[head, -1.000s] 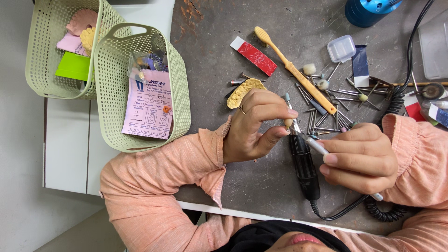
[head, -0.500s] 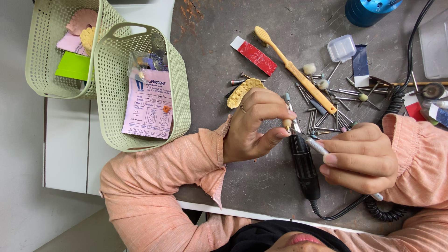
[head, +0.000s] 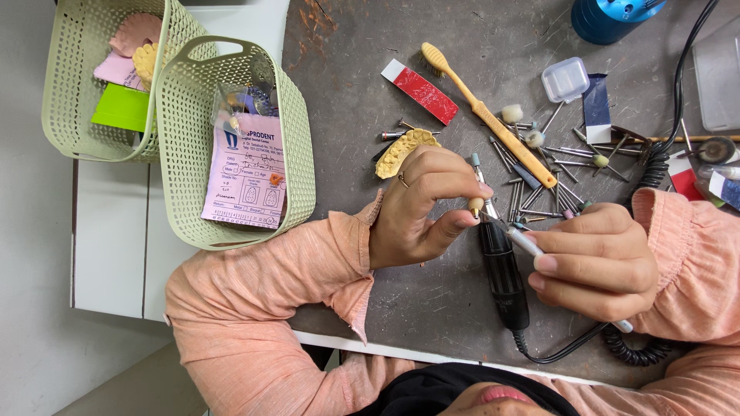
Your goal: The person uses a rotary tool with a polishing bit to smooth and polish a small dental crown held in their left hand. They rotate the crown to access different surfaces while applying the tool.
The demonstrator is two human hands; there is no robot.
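The left hand (head: 420,204) pinches a small tooth piece (head: 476,205) between thumb and fingertips, closed tight on it. Touching that piece from the right is the tip of a silver tool (head: 524,242), clamped in the curled fingers of the right hand (head: 597,260). Directly under the two grips lies a black handpiece (head: 502,273) on the grey bench (head: 347,69) — its cord (head: 570,348) runs off beneath the right hand. Just above the left hand sits a yellow dental cast (head: 405,149). Beyond the pinch, further up, lie a yellow toothbrush (head: 487,114) and scattered burs (head: 559,166) — near, not touching. Well left of the left hand stand two green baskets (head: 297,154), the nearer holding a pink form (head: 245,171).
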